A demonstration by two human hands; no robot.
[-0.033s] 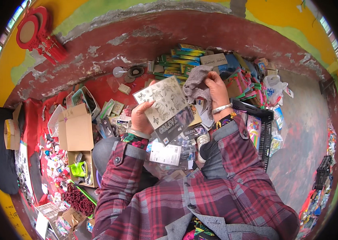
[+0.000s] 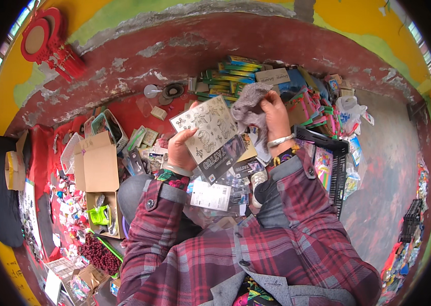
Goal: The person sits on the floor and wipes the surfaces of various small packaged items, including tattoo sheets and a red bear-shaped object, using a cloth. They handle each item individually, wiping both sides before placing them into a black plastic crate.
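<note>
A maroon lower wall with peeling paint curves around my view, green and yellow above it, and a red covering lies over the left part of the floor. Centred before me, the left hand grips a flat packet by its left edge, thumb on the front; dark line drawings cover its pale upper part, and its lower band is black. I see the right hand pinching a crumpled grey cloth, which hangs just beside the packet's upper right side; whether the two touch, I cannot tell. Below the packet, I make out clear sleeves and a white label between the person's legs. To the right of them stands a black crate; to my left, an open cardboard box contains something bright green. Beyond the hands, thin boxes are piled near the wall.
</note>
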